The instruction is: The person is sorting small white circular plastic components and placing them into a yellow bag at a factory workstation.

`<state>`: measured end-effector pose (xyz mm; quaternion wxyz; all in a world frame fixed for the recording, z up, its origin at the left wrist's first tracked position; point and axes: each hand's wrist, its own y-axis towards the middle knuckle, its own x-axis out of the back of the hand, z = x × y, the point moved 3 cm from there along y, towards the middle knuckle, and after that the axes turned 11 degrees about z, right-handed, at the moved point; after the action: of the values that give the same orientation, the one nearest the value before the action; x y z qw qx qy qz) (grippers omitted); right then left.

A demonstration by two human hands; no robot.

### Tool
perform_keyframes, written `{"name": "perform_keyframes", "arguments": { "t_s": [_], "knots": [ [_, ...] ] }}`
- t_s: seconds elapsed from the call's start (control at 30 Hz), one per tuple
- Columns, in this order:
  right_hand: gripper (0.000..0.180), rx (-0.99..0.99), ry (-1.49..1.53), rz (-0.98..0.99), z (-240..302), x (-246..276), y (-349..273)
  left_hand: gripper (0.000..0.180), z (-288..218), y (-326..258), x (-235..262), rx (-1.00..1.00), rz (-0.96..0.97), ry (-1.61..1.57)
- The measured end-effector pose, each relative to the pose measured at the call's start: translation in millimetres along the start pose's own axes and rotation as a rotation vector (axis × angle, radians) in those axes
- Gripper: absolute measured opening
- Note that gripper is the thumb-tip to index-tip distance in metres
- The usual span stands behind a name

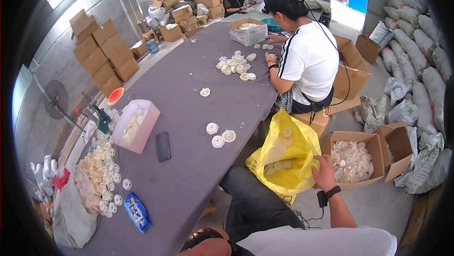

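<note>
My right hand is closed on the rim of a yellow plastic bag, which gapes open beside the table. Several round whitish plastic parts lie inside it. Just right of my hand, a cardboard box is full of similar pale parts. At the lower edge shows part of my left hand, next to a black band; its fingers are hidden, so whether it holds anything cannot be seen. Three loose white parts lie on the grey-covered table.
A co-worker in white sits ahead, handling parts beside a pile. On the table are a pink box, a phone, a blue wipes pack and heaped rings. Stacked sacks line the right.
</note>
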<state>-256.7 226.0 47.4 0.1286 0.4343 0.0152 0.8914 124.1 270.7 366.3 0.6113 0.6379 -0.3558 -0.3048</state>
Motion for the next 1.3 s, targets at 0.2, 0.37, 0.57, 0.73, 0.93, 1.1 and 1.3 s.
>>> {"name": "perform_keyframes", "arguments": {
  "t_s": [0.2,0.37,0.57,0.73,0.93,1.1,1.3],
  "knots": [
    [0.045,0.05,-0.016,-0.003,-1,-2,0,0.014,7,6,-15,-0.046,-0.151,0.065],
    [0.045,0.035,-0.031,-0.002,4,-2,-2,0.014,1,-9,0,0.046,0.095,0.108],
    [0.044,0.027,-0.04,0.009,2,-1,0,0.008,9,-10,-4,0.107,-0.081,0.149],
    [0.043,0.07,-0.027,0.015,12,-7,10,0.023,15,-51,32,0.22,0.102,0.231],
    [0.03,-0.005,-0.01,0.031,1,-5,12,0.018,105,-158,69,1.128,-0.221,0.685],
    [0.015,0.019,-0.003,-0.033,-24,-2,13,0.029,147,-260,92,1.356,0.069,1.089],
    [0.018,-0.14,0.281,-0.174,-89,37,-11,0.063,179,-312,91,1.832,0.262,1.119]
  ]
}}
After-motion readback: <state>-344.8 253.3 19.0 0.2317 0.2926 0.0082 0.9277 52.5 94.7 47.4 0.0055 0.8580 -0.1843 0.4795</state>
